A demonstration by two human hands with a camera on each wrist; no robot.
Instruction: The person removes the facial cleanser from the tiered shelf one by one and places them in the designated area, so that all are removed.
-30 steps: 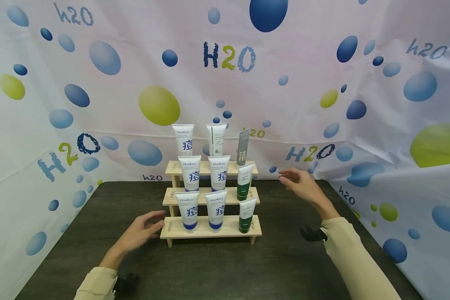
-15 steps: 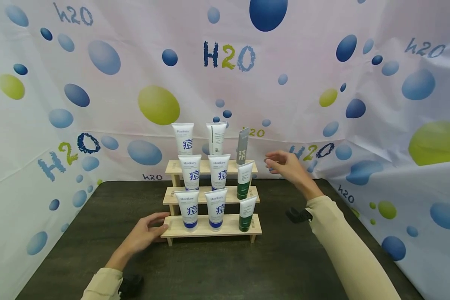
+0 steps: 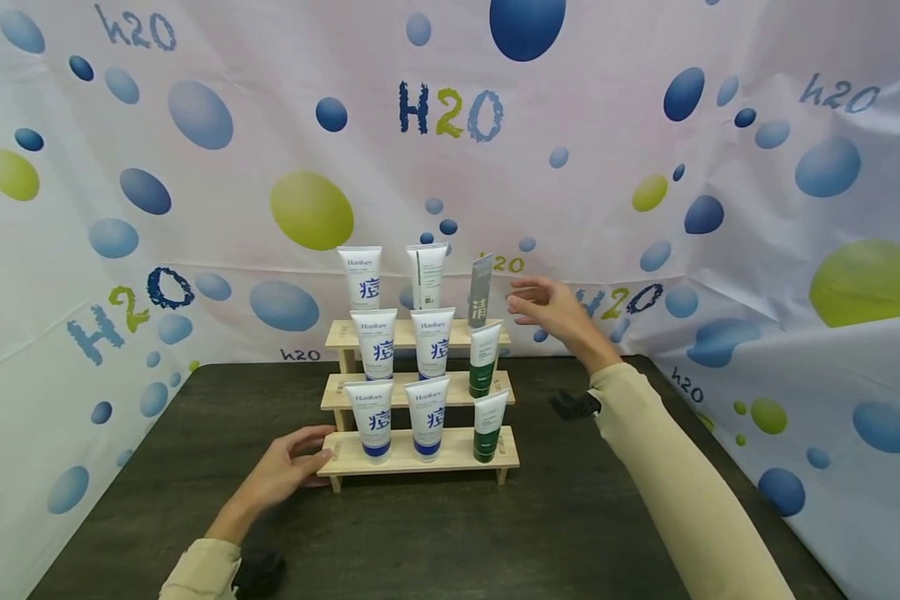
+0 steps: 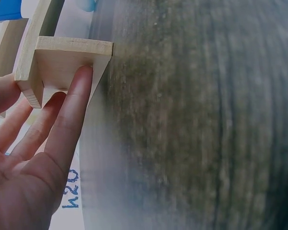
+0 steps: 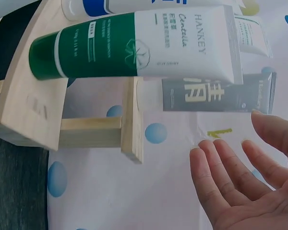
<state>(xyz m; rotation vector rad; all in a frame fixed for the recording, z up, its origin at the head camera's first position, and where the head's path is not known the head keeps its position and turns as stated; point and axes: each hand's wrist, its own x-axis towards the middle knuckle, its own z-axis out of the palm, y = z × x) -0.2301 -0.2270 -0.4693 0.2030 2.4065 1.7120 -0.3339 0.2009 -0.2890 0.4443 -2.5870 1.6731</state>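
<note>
A three-step wooden display rack [image 3: 459, 450] bears several squeeze tubes standing cap down. My left hand [image 3: 288, 462] holds the left end of its lowest step; in the left wrist view the thumb lies at the board's edge and the forefinger tip against the wooden leg [image 4: 62, 62]. On the top step at right stands a grey squeeze tube [image 3: 480, 292]. Just right of it is my right hand [image 3: 555, 315], fingers spread and relaxed, holding nothing. The right wrist view shows those fingers apart from the grey tube, the thumb tip close by its top end.
Two green-and-white tubes, one the middle-step tube [image 3: 484, 358], stand on the rack's right side. White-and-blue tubes, such as the front one [image 3: 371, 417], fill its left and centre. A dark table [image 3: 435, 542] lies beneath; a bubble-print curtain [image 3: 217, 208] hangs behind.
My left hand has moved right and taken hold of the rack's lowest step. My right hand has come left and up to beside the grey tube. The view has shifted slightly.
</note>
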